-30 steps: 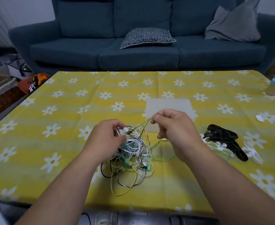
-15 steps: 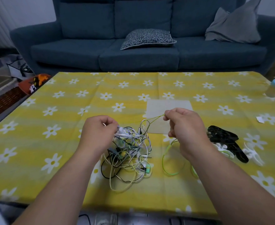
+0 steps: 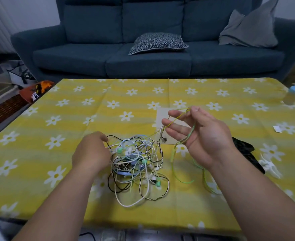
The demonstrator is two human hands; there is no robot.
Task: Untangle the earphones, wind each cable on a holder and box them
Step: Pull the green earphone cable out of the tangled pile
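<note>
Rightward and up goes the right hand (image 3: 204, 136) since half a second ago. It has turned palm toward the camera and spread fingers that were pinched, while the left hand (image 3: 91, 153) has slid down to the left edge of the tangle (image 3: 136, 159).

The right hand's fingers are nearly straight, with the green cable (image 3: 172, 154) draped across them beside the thumb. I cannot tell whether the thumb pins it. The left hand is blurred, its fingers curled against the tangle, and its grip cannot be made out.

The tangle lies on the bench (image 3: 56, 119), left of the right hand and nearer the person. From the right fingers the green cable runs down and left into the tangle's far right corner, and its free end hangs to the bench below the palm. Pulling on along that slant, away from the left hand, looks the way to free it. The holders (image 3: 244, 148) lie beyond the right wrist.
</note>
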